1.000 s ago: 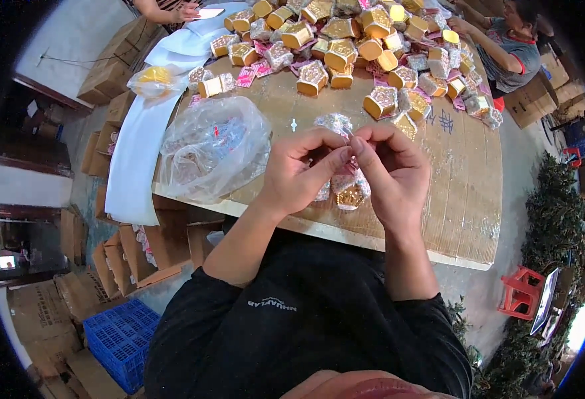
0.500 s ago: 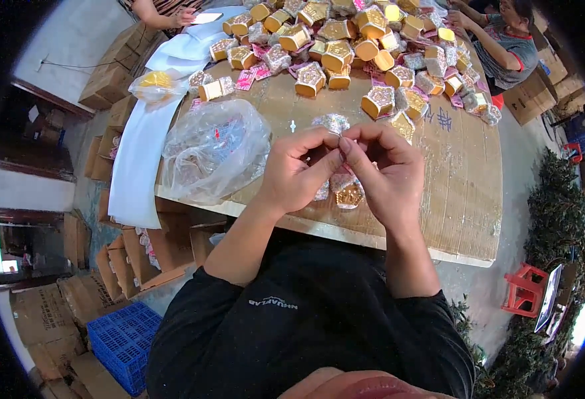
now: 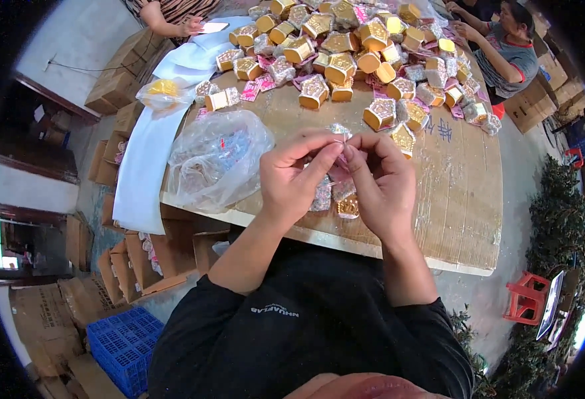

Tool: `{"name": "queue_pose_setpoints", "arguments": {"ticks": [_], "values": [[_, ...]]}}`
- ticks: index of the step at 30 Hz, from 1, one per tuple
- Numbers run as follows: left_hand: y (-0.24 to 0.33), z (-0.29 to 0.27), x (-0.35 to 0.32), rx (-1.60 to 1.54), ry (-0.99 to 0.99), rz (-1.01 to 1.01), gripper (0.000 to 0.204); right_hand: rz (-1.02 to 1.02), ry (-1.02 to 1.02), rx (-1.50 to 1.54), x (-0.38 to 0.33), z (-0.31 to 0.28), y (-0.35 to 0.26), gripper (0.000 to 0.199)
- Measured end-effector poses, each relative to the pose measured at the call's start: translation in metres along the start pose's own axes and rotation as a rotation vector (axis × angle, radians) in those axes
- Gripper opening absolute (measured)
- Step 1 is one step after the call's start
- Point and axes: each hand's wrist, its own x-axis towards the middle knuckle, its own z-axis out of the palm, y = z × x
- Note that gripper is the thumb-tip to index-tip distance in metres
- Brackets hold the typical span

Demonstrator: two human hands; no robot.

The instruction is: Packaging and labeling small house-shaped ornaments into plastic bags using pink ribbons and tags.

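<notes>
My left hand and my right hand meet over the near part of the table, thumbs and forefingers pinched tip to tip. Something thin and pale shows at the fingertips, too small to name. A pink tag hangs in the gap below them, partly hidden. Under my hands lie a glittery silver piece and a small gold house-shaped ornament. Just beyond my fingers is another glittery piece, and a gold ornament lies beside my right hand.
A heap of gold and glittery ornaments covers the far side of the cardboard-topped table. A clear plastic bag sits left of my hands, beside white sheeting. Two people are across the table, one holding a phone. A blue crate stands lower left.
My pinched hands have shifted slightly down and left in the picture, and the pink tag between them shows more. The surroundings have shifted slightly with the view.
</notes>
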Motion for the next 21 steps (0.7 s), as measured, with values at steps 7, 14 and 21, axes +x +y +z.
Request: {"name": "queue_pose_setpoints", "arguments": {"ticks": [7,14,21], "values": [[0.002,0.003,0.004,-0.119,0.012,-0.050,0.013,-0.073,0.029,-0.100,0.001,0.001,0.001,0.010],[-0.001,0.004,0.004,-0.050,0.001,-0.027,0.012,-0.119,0.013,-0.271,0.002,-0.007,-0.015,0.009],[-0.002,-0.008,0.004,-0.050,-0.157,-0.068,0.014,-0.236,-0.166,-0.250,0.019,-0.031,-0.027,0.027]]}}
